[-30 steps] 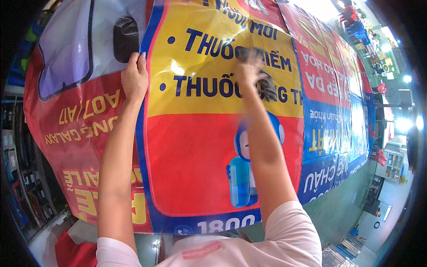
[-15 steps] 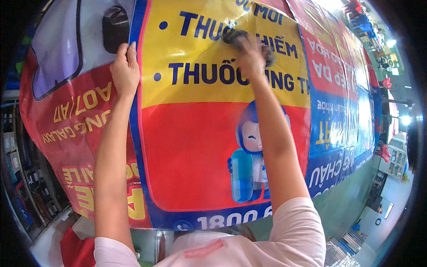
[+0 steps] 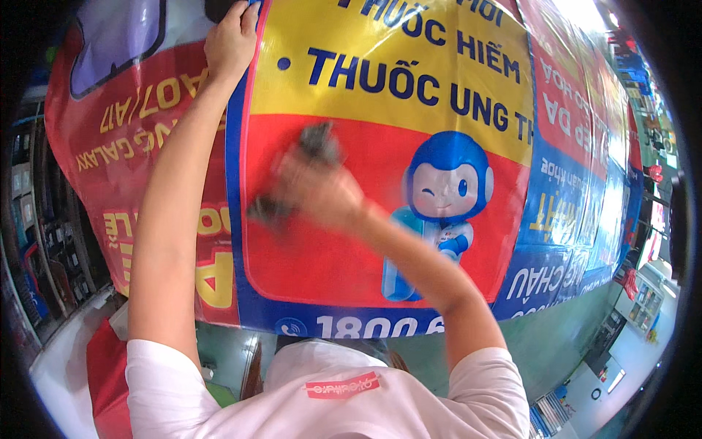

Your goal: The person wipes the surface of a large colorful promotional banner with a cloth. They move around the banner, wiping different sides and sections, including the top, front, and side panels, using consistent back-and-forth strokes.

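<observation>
Glossy banner (image 3: 351, 256) beneath dark cloth (image 3: 322, 141)

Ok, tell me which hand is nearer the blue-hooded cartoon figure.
Right. The right hand, with a dark blurred item, is over the red panel, left of the cartoon figure; the left hand is farther, up at the blue border.

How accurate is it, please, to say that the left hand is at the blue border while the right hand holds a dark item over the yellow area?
Not quite: the head view shows the right hand holding the dark item over the red area, not the yellow area. The left hand is at the blue border.
</observation>
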The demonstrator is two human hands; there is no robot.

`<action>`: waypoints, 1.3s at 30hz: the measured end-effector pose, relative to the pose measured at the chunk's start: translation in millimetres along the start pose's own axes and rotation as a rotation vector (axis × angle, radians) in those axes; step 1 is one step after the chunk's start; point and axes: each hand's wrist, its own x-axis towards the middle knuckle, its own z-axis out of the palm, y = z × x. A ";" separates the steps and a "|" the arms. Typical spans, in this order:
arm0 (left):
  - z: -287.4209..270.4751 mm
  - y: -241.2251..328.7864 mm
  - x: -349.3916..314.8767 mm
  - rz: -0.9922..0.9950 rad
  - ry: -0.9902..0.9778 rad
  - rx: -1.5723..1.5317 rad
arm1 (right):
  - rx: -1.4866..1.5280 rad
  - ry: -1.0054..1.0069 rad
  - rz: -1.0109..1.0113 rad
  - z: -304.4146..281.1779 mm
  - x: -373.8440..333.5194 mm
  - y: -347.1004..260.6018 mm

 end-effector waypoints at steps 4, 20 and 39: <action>-0.8 4.3 -5.2 0.021 0.112 -0.011 | -0.174 0.388 0.655 -4.9 32.4 132.6; -4.2 -5.3 11.9 -0.162 -0.100 0.264 | -0.034 0.204 0.883 -61.7 -195.4 40.5; 17.0 371.6 -308.8 0.233 -0.226 -0.376 | 0.398 0.250 1.044 -391.9 -426.1 -20.5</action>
